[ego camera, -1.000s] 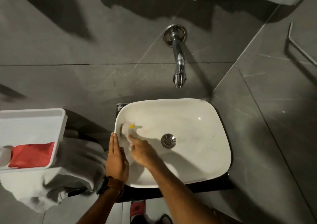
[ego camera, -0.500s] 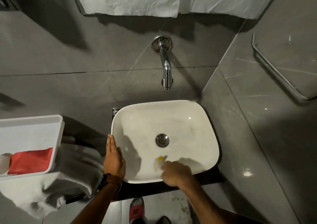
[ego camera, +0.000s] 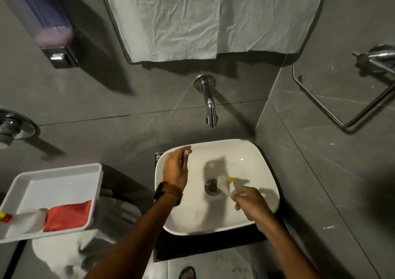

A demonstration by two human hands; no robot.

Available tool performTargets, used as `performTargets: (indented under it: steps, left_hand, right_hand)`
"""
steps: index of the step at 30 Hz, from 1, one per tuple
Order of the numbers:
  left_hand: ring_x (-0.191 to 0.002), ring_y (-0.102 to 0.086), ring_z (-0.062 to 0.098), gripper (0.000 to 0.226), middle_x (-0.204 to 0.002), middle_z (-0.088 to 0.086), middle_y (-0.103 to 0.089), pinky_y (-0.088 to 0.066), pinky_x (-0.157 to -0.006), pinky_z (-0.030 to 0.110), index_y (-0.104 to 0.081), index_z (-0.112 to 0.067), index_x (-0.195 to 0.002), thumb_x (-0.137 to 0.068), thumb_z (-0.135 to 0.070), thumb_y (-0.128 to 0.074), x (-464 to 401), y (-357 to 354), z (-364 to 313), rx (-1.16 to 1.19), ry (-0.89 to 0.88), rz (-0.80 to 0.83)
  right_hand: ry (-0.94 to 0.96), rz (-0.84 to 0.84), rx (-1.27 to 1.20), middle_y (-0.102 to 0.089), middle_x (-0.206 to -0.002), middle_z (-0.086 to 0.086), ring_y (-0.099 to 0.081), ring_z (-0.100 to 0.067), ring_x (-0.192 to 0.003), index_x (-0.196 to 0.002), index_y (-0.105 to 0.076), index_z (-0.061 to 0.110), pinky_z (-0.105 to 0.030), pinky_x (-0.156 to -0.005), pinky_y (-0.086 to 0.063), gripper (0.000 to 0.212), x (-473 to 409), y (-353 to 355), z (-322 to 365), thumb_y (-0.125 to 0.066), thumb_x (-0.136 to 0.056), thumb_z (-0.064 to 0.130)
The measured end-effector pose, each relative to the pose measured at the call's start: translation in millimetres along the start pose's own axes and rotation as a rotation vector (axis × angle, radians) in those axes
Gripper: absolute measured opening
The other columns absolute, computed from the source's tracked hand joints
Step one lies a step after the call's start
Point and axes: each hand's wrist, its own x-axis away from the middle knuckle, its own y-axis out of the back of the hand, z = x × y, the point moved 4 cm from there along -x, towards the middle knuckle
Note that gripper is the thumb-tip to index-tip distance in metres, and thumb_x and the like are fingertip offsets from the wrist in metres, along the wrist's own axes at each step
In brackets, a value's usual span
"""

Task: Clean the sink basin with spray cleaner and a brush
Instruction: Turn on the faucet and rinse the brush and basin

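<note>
A white rounded sink basin [ego camera: 252, 157] sits under a chrome wall tap [ego camera: 210, 112]. My right hand [ego camera: 250, 203] grips a small pale brush [ego camera: 224, 184] with a yellow mark, its head against the basin floor just right of the metal drain [ego camera: 211, 188]. My left hand [ego camera: 176, 168], with a watch on the wrist, hovers over the basin's far left part, fingers extended and apart, holding nothing. A white spray bottle [ego camera: 27, 220] lies in the white tray [ego camera: 55, 176] at the left.
A red cloth [ego camera: 67, 215] lies in the tray beside the bottle. White towels [ego camera: 70, 251] are heaped under the tray. A soap dispenser [ego camera: 49, 22] and white paper sheets [ego camera: 203, 18] hang on the grey tiled wall. A chrome towel bar [ego camera: 346, 116] is at the right.
My right hand moved the brush from the basin's front edge up to beside the drain. My left hand left the left rim and moved forward over the basin. The view tilted up.
</note>
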Motion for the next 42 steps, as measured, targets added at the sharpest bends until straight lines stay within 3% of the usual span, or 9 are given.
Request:
performTargets:
  steps: [10,14,22,26,29,32,35,39,42]
  left_hand:
    - [-0.108,-0.067,0.013,0.024,-0.111,0.005,-0.074,-0.048,-0.102,0.031,-0.072,-0.007,-0.114,-0.094,-0.016,-0.062,-70,-26,-61,0.45,0.151,0.098]
    - [-0.094,-0.066,-0.006,0.022,-0.106,0.0,-0.073,-0.049,-0.094,0.014,-0.072,-0.004,-0.112,-0.095,-0.012,-0.061,-85,-32,-58,0.516,0.138,0.166]
    - [-0.081,-0.065,-0.009,0.016,-0.088,-0.013,-0.073,-0.046,-0.081,0.013,-0.072,-0.015,-0.096,-0.098,-0.014,-0.056,-104,-41,-47,0.531,0.198,0.325]
    - [-0.092,-0.069,0.014,0.008,-0.092,0.002,-0.074,-0.051,-0.093,0.026,-0.071,-0.008,-0.094,-0.092,-0.008,-0.063,-107,-36,-48,0.549,0.171,0.196]
    - [-0.09,-0.071,0.007,0.009,-0.087,-0.007,-0.076,-0.052,-0.083,0.017,-0.074,-0.02,-0.087,-0.088,-0.015,-0.067,-105,-34,-51,0.533,0.18,0.158]
    - [-0.087,-0.069,-0.001,0.016,-0.086,-0.012,-0.076,-0.051,-0.072,0.008,-0.076,-0.024,-0.091,-0.08,-0.036,-0.077,-105,-30,-53,0.457,0.146,0.172]
    - [-0.089,-0.069,-0.001,0.037,-0.091,-0.011,-0.077,-0.053,-0.078,0.011,-0.077,-0.023,-0.097,-0.073,-0.049,-0.081,-105,-26,-57,0.374,0.109,0.22]
    - [-0.082,-0.069,-0.004,0.026,-0.083,-0.014,-0.075,-0.053,-0.074,0.008,-0.074,-0.031,-0.087,-0.068,-0.047,-0.085,-106,-24,-63,0.338,0.096,0.216]
    - [-0.08,-0.069,-0.004,0.022,-0.082,-0.014,-0.074,-0.051,-0.07,0.006,-0.072,-0.034,-0.083,-0.068,-0.041,-0.086,-106,-22,-65,0.343,0.1,0.216]
  right_hand:
    - [0.182,-0.033,-0.341,-0.073,-0.068,-0.004,-0.045,0.003,-0.032,-0.091,-0.073,0.022,-0.009,-0.036,-0.029,0.013,1,8,77,-0.063,-0.098,0.025]
    - [0.159,-0.021,-0.364,-0.073,-0.073,-0.007,-0.046,0.003,-0.032,-0.097,-0.072,0.021,-0.008,-0.035,-0.03,0.011,-5,9,81,-0.062,-0.099,0.025]
    - [0.113,-0.028,-0.365,-0.073,-0.072,-0.004,-0.047,0.003,-0.033,-0.092,-0.071,0.022,-0.013,-0.036,-0.031,0.01,-24,3,80,-0.062,-0.098,0.026]
    - [0.182,-0.133,-0.227,-0.075,-0.065,0.004,-0.071,-0.008,-0.068,-0.089,-0.074,0.025,-0.026,-0.066,-0.05,0.007,-27,6,88,-0.068,-0.091,0.027]
    - [0.216,-0.209,-0.051,-0.08,-0.084,0.004,-0.073,-0.019,-0.088,-0.096,-0.078,0.024,-0.033,-0.082,-0.057,0.016,-24,11,93,-0.069,-0.084,0.029]
    - [0.277,-0.29,0.085,-0.079,-0.105,0.005,-0.071,-0.024,-0.101,-0.106,-0.078,0.028,-0.034,-0.087,-0.057,0.024,-18,15,97,-0.07,-0.084,0.032]
    - [0.312,-0.329,0.133,-0.078,-0.111,0.006,-0.07,-0.024,-0.106,-0.11,-0.077,0.03,-0.031,-0.085,-0.055,0.024,-13,16,100,-0.07,-0.087,0.034]
    - [0.269,-0.291,0.08,-0.08,-0.086,0.008,-0.072,-0.015,-0.092,-0.103,-0.078,0.028,-0.027,-0.077,-0.055,0.019,-11,16,104,-0.066,-0.089,0.033]
    - [0.192,-0.196,-0.147,-0.075,-0.062,0.006,-0.064,0.003,-0.053,-0.099,-0.077,0.022,-0.015,-0.047,-0.046,0.019,-11,14,106,-0.062,-0.094,0.032]
